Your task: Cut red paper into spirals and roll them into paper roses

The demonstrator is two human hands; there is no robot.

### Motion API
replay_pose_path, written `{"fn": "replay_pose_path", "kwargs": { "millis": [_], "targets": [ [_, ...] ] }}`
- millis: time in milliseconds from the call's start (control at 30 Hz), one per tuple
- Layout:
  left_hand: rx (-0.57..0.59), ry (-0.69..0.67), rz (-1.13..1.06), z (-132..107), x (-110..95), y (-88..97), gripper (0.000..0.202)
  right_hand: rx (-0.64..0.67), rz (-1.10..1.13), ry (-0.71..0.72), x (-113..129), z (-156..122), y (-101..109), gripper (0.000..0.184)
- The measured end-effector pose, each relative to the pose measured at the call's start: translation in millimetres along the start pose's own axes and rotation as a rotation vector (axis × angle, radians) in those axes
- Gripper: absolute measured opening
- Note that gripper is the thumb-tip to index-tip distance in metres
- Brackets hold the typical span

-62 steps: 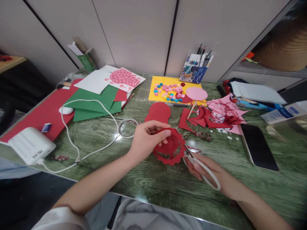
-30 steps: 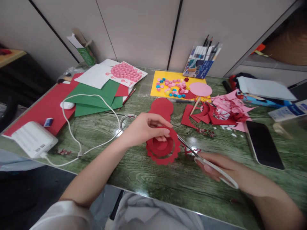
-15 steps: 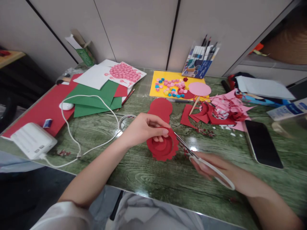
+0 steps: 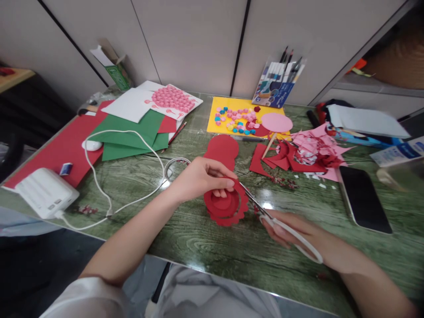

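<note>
Red ring: pinched in left hand. Scissors, at its four o'clock: gripped in right hand. Rim could be miscut if the pinch is loosened.

Light is muted and fairly even, falling greyish on the wall panels; the glossy table throws back white glare, near the scissors and along its near edge; the floor at lower left sinks into shadow, as does the upper right corner; the right hand looks slightly smeared; shapes stretch toward the sides.
</note>
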State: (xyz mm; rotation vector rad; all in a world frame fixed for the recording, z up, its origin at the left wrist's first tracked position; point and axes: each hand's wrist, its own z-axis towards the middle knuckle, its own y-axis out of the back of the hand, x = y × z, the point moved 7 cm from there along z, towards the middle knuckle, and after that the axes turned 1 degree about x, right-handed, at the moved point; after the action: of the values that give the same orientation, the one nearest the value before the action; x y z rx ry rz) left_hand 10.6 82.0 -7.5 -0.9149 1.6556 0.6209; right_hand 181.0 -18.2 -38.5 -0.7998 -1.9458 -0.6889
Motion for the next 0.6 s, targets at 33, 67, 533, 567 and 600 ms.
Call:
{"fn": "replay_pose_path", "kwargs": {
  "millis": [33, 67, 533, 567, 600],
  "targets": [
    [-0.003, -0.005, -0.002, 0, 0, 0.1, 0.018, 0.010, -0.004, -0.005, 0, 0, 0, 0.029],
    [-0.013, -0.012, -0.005, 0, -1, 0.6, 0.018, 0.031, -0.005, -0.008, 0, 0, -1, 0.030],
    [-0.101, -0.091, -0.108, 2, -4, 13.0, 0.018, 0.172, 0.026, 0.111, 14, -6, 7, 0.036],
    [-0.093, -0.089, -0.113, 2, -4, 11.7, 0.018, 0.177, 0.027, 0.122, 14, -5, 7, 0.036],
    [-0.083, -0.087, -0.118, 2, -3, 10.3, 0.018, 0.184, 0.031, 0.120, 13, -4, 6, 0.036]
  ]
}}
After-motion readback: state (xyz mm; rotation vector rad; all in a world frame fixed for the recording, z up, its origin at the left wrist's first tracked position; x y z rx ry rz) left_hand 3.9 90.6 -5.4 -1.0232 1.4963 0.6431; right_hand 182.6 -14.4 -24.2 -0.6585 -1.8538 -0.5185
